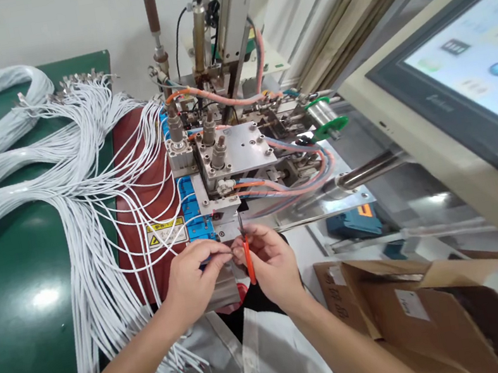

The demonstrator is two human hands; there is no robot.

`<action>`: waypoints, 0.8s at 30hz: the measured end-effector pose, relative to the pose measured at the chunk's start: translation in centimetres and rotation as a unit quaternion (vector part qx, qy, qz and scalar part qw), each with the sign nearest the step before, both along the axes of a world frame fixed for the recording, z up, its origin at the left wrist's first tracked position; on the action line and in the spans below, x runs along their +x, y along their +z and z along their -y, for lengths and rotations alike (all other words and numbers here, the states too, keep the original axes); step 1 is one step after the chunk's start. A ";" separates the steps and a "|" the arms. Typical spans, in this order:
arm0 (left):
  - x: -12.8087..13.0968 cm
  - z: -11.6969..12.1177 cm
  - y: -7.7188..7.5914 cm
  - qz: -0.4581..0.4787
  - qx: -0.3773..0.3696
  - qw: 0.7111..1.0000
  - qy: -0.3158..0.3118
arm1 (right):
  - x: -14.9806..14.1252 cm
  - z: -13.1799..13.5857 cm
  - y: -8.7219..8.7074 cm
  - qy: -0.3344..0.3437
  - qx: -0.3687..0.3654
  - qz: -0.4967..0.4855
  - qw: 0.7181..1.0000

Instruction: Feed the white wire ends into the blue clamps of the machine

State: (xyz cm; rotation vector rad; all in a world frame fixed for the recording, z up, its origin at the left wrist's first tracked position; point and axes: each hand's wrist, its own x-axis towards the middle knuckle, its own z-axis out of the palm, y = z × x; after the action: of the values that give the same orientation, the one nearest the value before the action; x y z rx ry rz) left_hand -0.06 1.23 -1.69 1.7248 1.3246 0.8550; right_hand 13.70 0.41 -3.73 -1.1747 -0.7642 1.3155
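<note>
A green table takes up the left side, with a wide spread of white cables over it, many strands running across to the metal machine in the middle. At the right a screen stands tilted above an open cardboard box. At the machine's near edge, the person's left hand has thumb and fingertip pinched together; what lies between them is too small to tell. Just beside it, the right hand is clamped on a tool. Blue blocks line the machine's left side, near a warning label. A green-rimmed wire spool sits at its right. The tool has an orange handle.
</note>
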 end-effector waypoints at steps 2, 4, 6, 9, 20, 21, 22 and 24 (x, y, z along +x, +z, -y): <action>-0.1 -0.1 0.0 0.007 -0.003 1.000 -0.002 | 0.0 0.1 0.1 0.003 0.000 0.000 1.000; -0.1 -0.1 -0.1 0.005 -0.002 1.000 -0.006 | -0.1 0.1 0.2 0.006 -0.002 0.001 1.000; -0.2 -0.1 0.0 -0.007 0.003 1.000 -0.010 | -0.1 0.1 0.3 0.011 -0.005 0.000 1.000; -0.2 0.0 0.1 -0.041 0.008 0.999 -0.032 | -0.2 0.2 0.4 0.015 -0.007 -0.003 1.000; -0.4 -0.2 0.2 0.035 0.016 0.999 -0.026 | 0.1 0.1 0.1 -0.002 -0.005 -0.008 1.000; -0.4 -0.3 0.2 0.033 0.027 0.999 -0.013 | 0.2 0.1 0.1 -0.003 -0.005 -0.010 1.000; -0.4 -0.4 0.2 0.027 0.036 0.999 -0.008 | 0.2 0.1 0.2 -0.005 -0.005 -0.011 1.000; -0.4 -0.4 0.0 0.007 0.041 0.999 -0.011 | 0.3 0.1 0.2 -0.007 -0.003 -0.009 1.000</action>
State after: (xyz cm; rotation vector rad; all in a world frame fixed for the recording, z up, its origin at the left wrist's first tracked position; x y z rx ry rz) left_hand -0.49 1.67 -1.65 1.7897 1.2745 0.9198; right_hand 13.96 0.32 -3.52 -1.1704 -0.7385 1.3156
